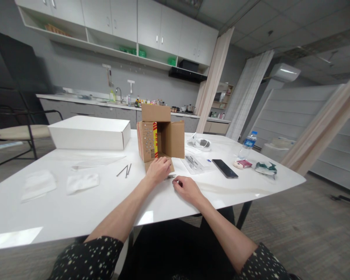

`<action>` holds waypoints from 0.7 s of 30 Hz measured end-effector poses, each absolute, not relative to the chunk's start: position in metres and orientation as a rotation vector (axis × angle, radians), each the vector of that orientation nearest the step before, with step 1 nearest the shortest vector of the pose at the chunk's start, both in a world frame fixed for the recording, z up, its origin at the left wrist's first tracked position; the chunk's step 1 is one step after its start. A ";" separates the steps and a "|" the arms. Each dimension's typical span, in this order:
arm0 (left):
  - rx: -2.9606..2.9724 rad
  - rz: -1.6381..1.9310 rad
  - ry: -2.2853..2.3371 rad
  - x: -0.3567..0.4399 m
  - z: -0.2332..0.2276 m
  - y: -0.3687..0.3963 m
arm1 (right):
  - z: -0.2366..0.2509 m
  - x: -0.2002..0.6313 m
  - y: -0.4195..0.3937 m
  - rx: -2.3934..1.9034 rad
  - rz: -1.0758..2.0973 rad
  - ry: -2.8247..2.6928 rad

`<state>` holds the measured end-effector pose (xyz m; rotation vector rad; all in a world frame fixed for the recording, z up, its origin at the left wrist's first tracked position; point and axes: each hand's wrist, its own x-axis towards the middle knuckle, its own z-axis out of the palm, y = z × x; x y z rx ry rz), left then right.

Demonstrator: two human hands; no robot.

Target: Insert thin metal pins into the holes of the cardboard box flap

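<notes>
An upright cardboard box (pixel 147 144) with a yellow and red strip stands on the white table, its opening facing me and its flaps spread. My left hand (pixel 159 170) is at its lower flap (pixel 171 166), fingers bent and pressed together; what they hold, if anything, is hidden. Close by on the right, my right hand (pixel 188 187) rests low over the tabletop with thumb and forefinger pinched. I cannot make out what is in that pinch. Between the hands lie small thin metal pieces (pixel 170 177), partly covered by the left fingers.
Left of the box are several nails (pixel 126 170), white tissues (pixel 83 182) and a long white box (pixel 88 134). To the right lie a clear tray of metal pieces (pixel 195 165), a black phone (pixel 225 168), a water bottle (pixel 248 144) and a crumpled green packet (pixel 265 169).
</notes>
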<state>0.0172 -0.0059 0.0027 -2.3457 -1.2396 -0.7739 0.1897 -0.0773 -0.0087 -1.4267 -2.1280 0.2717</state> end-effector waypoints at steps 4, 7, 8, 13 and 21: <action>-2.493 -0.710 -1.191 0.018 0.000 -0.007 | -0.009 0.190 -0.077 -1.414 0.265 -2.130; -2.601 -0.658 -1.159 0.019 0.002 -0.011 | -0.009 0.189 -0.077 -1.425 0.254 -2.128; -2.622 -0.651 -1.157 0.019 0.003 -0.011 | -0.009 0.189 -0.077 -1.429 0.252 -2.129; -2.649 -0.673 -1.175 0.018 0.003 -0.012 | -0.009 0.189 -0.076 -1.433 0.252 -2.130; -2.616 -0.689 -1.164 0.017 -0.001 -0.008 | -0.009 0.189 -0.076 -1.435 0.266 -2.128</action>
